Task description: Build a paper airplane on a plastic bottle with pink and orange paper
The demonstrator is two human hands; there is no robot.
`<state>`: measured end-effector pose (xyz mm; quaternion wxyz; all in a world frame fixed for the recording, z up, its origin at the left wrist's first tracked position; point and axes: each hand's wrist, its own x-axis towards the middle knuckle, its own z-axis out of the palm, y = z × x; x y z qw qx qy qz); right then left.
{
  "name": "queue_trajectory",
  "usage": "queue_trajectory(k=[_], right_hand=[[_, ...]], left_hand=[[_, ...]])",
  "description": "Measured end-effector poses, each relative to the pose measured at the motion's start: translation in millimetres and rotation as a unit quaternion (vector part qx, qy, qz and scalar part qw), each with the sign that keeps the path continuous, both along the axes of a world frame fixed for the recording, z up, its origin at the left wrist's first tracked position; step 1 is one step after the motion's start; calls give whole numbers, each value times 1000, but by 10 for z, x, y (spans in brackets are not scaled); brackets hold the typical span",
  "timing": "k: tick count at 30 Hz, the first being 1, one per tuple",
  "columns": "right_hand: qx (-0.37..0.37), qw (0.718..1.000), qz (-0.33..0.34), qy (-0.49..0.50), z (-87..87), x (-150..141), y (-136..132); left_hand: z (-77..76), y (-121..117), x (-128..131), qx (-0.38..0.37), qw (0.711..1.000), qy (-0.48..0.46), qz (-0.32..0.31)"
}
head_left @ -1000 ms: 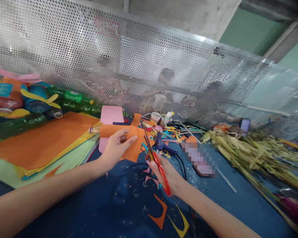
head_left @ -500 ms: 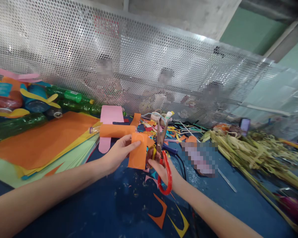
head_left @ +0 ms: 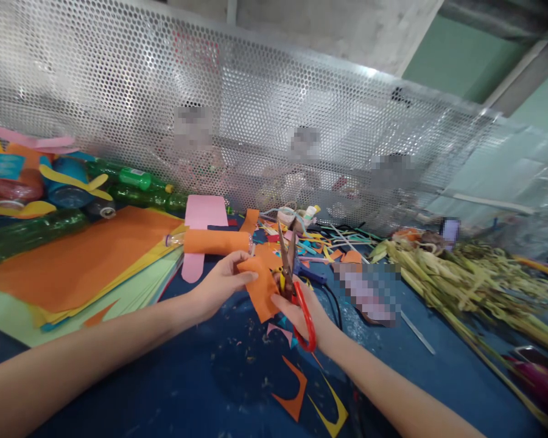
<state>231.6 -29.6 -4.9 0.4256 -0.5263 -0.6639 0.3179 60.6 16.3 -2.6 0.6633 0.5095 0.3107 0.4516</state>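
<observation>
Between thumb and fingers, my left hand [head_left: 223, 283] pinches a rectangular piece of orange paper [head_left: 261, 295], which hangs tilted over the blue table. My right hand [head_left: 304, 313] is closed round the red handles of a pair of scissors [head_left: 287, 261]. Their blades point up and away, partly apart, just right of the paper. Behind my left hand lies a clear plastic bottle wrapped in orange paper [head_left: 217, 241]. A pink paper strip with a rounded end [head_left: 205, 211] passes beneath that bottle.
On the left lie stacked coloured sheets [head_left: 95, 261] and green bottles [head_left: 31, 234]. Paper scraps [head_left: 319, 243] and a blue glue gun [head_left: 314, 275] are beyond my hands. Dried husks [head_left: 433, 267] spread on the right. Cut-offs [head_left: 295, 389] lie in front; a perforated metal screen [head_left: 256, 109] stands behind.
The orange paper has turned from nearly upright to a slant, its lower end swinging right towards my right hand. The scissors have tipped slightly left.
</observation>
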Motion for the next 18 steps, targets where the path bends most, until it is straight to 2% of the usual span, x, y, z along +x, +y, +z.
queue_trajectory(k=[6, 9, 11, 15, 18], right_hand=[[31, 997, -64, 34, 9, 47, 85], [34, 990, -101, 94, -24, 100, 146], [30, 985, -108, 131, -38, 125, 174], [25, 987, -86, 130, -45, 125, 173], [19, 993, -49, 102, -44, 90, 126]], left_hand=[[0, 67, -16, 16, 1000, -6, -20], [-14, 104, -28, 3, 999, 46, -24], [-18, 110, -45, -3, 992, 103, -66], [-7, 77, -80, 34, 964, 155, -216], [-10, 49, -71, 84, 957, 176, -213]])
